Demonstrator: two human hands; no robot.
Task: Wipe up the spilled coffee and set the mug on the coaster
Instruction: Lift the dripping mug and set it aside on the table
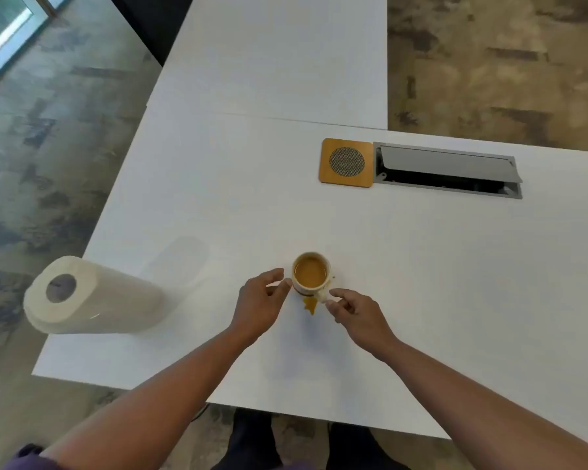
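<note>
cream ceramic mug [311, 273] of coffee sits untouched; both hands' fingers [336, 294] loosely open beside it; brown spill [310, 304] at 6 o'clock needs wiping.

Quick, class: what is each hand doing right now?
Left hand: open, fingertips at the mug.
Right hand: at the mug's handle; grip cannot be told.
</note>
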